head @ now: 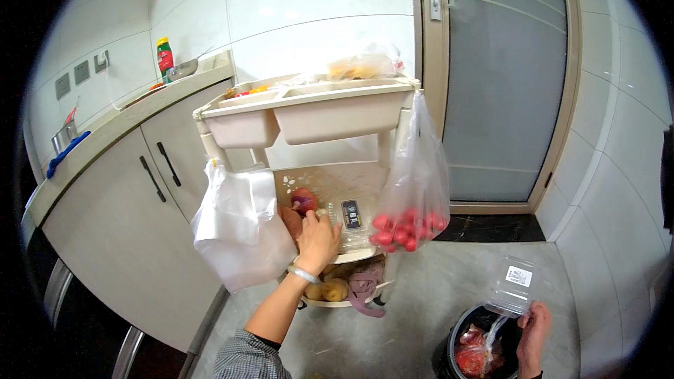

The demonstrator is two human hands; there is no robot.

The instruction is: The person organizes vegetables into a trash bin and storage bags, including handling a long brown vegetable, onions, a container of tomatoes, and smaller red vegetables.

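Observation:
My left hand (318, 239) reaches into the middle basket of a plastic storage cart (342, 118), its fingers beside a red onion (304, 201); whether they grip anything is hidden. To its right in the basket lies a clear plastic container with a dark label (363, 221). My right hand (534, 334) holds an empty-looking clear plastic container (513, 287) with a white label by its edge, above a black-lined trash bin (458, 347). Red round produce (405, 229) fills the bottom of a clear bag hung on the cart's right side. White plastic bags (239, 226) hang on the left.
Potatoes (331, 290) and a mauve cloth (363, 284) lie on the cart's lowest tier. A bagged yellow item (363, 66) rests on top. At left runs a counter (181, 81) with a bottle and metal bowl. Behind at right stands a frosted glass door (500, 89).

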